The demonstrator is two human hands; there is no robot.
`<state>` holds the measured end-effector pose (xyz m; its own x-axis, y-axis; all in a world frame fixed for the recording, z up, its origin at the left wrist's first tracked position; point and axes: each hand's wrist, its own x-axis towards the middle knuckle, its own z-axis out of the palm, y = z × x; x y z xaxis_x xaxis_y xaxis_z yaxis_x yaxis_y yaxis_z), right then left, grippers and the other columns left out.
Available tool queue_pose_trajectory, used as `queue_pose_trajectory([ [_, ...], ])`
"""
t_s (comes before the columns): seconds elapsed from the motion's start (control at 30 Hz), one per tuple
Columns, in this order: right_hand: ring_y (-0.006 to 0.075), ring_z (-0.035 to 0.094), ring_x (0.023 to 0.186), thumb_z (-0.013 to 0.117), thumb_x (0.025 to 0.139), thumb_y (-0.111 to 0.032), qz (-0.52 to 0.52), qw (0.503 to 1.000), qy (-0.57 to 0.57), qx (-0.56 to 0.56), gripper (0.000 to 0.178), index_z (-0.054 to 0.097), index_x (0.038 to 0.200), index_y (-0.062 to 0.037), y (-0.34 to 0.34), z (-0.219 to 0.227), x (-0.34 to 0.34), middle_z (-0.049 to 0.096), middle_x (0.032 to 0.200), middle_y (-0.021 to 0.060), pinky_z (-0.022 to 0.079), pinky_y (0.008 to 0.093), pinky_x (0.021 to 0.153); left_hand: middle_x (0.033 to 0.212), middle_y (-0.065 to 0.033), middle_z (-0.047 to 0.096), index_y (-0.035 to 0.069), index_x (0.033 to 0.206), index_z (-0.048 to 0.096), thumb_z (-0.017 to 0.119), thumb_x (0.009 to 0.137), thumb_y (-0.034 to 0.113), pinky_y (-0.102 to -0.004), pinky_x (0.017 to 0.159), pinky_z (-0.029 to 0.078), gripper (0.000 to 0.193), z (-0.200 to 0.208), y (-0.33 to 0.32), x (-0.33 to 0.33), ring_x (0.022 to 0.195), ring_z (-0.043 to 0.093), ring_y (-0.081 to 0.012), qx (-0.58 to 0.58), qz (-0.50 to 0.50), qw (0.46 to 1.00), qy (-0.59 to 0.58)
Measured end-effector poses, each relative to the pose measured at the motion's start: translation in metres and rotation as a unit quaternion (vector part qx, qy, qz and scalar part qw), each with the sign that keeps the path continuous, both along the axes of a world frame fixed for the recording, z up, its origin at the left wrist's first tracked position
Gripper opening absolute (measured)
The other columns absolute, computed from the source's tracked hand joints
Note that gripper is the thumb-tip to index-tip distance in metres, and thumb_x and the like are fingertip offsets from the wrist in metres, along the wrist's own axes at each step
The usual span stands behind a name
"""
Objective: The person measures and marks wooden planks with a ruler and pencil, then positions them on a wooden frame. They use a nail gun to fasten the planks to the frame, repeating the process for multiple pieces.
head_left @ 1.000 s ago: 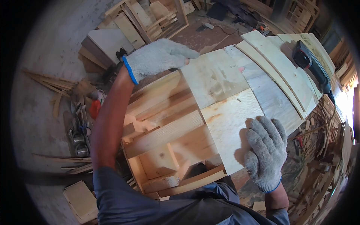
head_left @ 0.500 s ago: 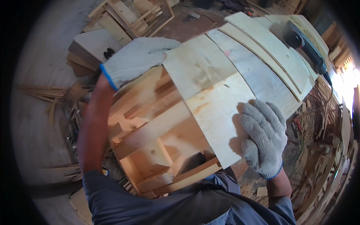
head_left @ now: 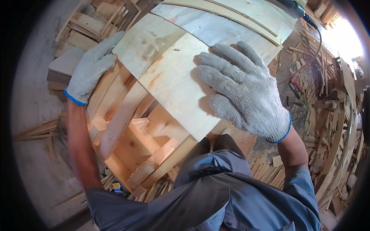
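A wooden frame (head_left: pixel 133 142) with open compartments stands tilted across the view in front of me. Pale plywood sheets cover its far part, the nearest being a stained plywood panel (head_left: pixel 169 84). My right hand (head_left: pixel 244 84), in a grey-white knit glove, rests on this panel near its right edge, fingers spread. At the panel's far left corner is my left hand (head_left: pixel 90 67), gloved alike. Its fingers are stretched along the frame's outer side, with the thumb apart beside the corner. Below it, a rough-edged wooden strip (head_left: pixel 121 119) lies across the compartments.
A dark power tool (head_left: pixel 289 5) with a cable lies on the far sheets, partly out of view. Wooden frames and boards (head_left: pixel 94 23) are piled at the far left. Scrap strips (head_left: pixel 323 142) heap along the right side. Thin sticks (head_left: pixel 40 129) lie on the floor at left.
The view has shifted, so the frame and panels sit further left and up. My left hand has drawn back along the frame's side. The right hand's fingers now spread wider on the panel.
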<state>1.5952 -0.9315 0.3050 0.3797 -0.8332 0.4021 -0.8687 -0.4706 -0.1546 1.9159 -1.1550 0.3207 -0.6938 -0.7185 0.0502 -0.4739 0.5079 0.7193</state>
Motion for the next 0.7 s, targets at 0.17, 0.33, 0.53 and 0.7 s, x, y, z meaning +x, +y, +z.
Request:
queue_pose_trajectory([
  [0.17, 0.0342, 0.049, 0.140, 0.060, 0.098, -0.049, -0.029, 0.999, 0.015, -0.009, 0.053, 0.064, 0.135, -0.0116, -0.001, 0.001, -0.009, 0.058, 0.147, 0.0096, 0.034, 0.0525, 0.119, 0.132, -0.0043, 0.064, 0.001, 0.151, 0.052, 0.060, 0.095, 0.016, -0.0259, 0.084, 0.049, 0.058, 0.001, 0.007, -0.008, 0.087, 0.050, -0.0097, 0.006, 0.028, 1.000, -0.010],
  [0.33, 0.0354, 0.050, 0.139, 0.059, 0.098, -0.050, -0.021, 0.999, 0.017, -0.018, 0.054, 0.064, 0.136, -0.0117, -0.003, -0.006, -0.014, 0.058, 0.147, 0.0095, 0.035, 0.0531, 0.117, 0.138, -0.0079, 0.064, 0.000, 0.150, 0.053, 0.059, 0.095, 0.015, -0.0259, 0.093, 0.048, 0.057, 0.003, 0.015, -0.015, 0.102, 0.057, -0.0128, 0.017, 0.039, 0.999, 0.004],
  [0.53, 0.0358, 0.055, 0.127, 0.059, 0.097, -0.048, -0.009, 0.998, -0.002, -0.067, 0.047, 0.064, 0.125, -0.0104, -0.004, -0.005, -0.011, 0.062, 0.136, 0.0105, 0.041, 0.0524, 0.108, 0.152, -0.0134, 0.055, -0.003, 0.148, 0.053, 0.062, 0.093, 0.016, -0.0313, 0.115, 0.036, 0.059, 0.004, 0.007, -0.006, 0.137, 0.050, -0.0216, -0.003, 0.011, 1.000, -0.016],
  [0.7, 0.0369, 0.054, 0.129, 0.059, 0.097, -0.050, -0.024, 0.999, 0.007, -0.041, 0.051, 0.065, 0.128, -0.0097, -0.003, -0.001, -0.009, 0.062, 0.138, 0.0118, 0.039, 0.0534, 0.110, 0.152, -0.0159, 0.055, -0.008, 0.148, 0.050, 0.061, 0.101, 0.031, -0.0324, 0.121, 0.031, 0.062, -0.002, 0.002, -0.005, 0.141, 0.048, -0.0231, 0.160, 0.019, 0.978, 0.129],
])
